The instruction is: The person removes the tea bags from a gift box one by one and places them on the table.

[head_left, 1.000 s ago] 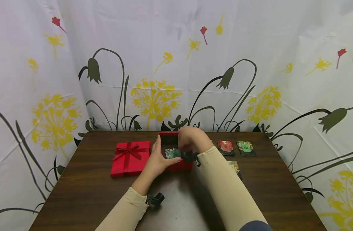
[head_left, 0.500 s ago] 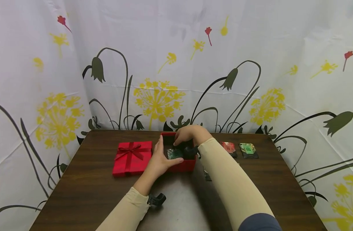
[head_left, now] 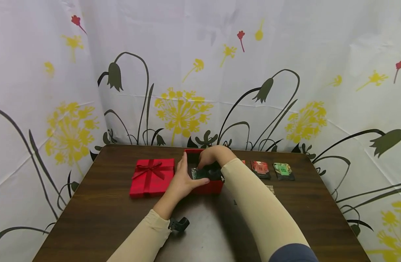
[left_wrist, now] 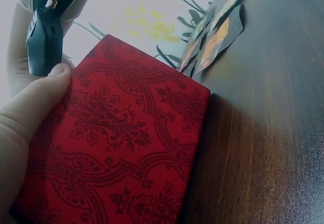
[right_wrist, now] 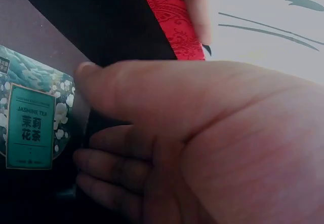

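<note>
An uncovered red gift box (head_left: 213,188) stands at the table's middle; in the left wrist view its patterned front wall (left_wrist: 116,122) fills the centre. My left hand (head_left: 180,183) holds the near left corner, thumb at the front rim and fingers along the left outer wall. Inside the dark interior is my right hand (head_left: 211,155), its fingers loosely bent with nothing between them. A green jasmine tea sachet (right_wrist: 30,127) lies face up in the box, right at my right thumb tip (right_wrist: 87,71). My hand and wrist camera hide the box's right part.
The red lid with a ribbon bow (head_left: 151,179) lies left of the box. To the right are a red tea sachet (head_left: 260,168) and a green one (head_left: 283,169); others are partly behind my right sleeve (head_left: 259,203). A floral curtain (head_left: 174,43) hangs behind the table.
My right hand has moved deeper and a little left inside the box, now covering more of the jasmine tea sachet. My left hand keeps its hold on the corner. The view has shifted slightly.
</note>
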Motion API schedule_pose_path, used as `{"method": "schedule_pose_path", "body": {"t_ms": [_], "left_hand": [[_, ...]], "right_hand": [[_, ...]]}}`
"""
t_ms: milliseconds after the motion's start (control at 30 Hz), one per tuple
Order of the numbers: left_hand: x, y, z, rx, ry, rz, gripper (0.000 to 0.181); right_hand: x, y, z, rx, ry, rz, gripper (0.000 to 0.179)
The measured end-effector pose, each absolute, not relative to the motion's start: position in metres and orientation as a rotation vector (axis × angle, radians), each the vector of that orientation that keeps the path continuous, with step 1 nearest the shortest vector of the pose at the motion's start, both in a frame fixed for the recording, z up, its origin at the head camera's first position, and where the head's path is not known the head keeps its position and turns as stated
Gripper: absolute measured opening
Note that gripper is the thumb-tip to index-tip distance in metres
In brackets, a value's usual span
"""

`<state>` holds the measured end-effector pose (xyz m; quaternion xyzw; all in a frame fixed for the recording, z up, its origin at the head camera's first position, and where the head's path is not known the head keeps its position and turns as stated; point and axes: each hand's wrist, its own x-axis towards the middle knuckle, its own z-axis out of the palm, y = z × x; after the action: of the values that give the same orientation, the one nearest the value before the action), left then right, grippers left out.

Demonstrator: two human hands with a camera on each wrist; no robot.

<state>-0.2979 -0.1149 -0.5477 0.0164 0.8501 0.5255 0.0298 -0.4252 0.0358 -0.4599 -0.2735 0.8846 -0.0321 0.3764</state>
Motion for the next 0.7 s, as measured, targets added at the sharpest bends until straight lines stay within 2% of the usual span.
{"method": "schedule_pose_path", "body": {"t_ms": [433,700], "left_hand": [[-0.2978,-0.1144,-0.5502,0.050,2.628,1.619,0.145],[-0.2979,-0.1149,-0.5491,0.071,2.620,1.651,0.145]], "right_hand": [[-0.4219,0.0387,-0.4676,-0.701,2.259,-0.071,0.055],[-0.4225,0.0371,-0.4664,-0.688,2.261,-0.033,0.026]]}}
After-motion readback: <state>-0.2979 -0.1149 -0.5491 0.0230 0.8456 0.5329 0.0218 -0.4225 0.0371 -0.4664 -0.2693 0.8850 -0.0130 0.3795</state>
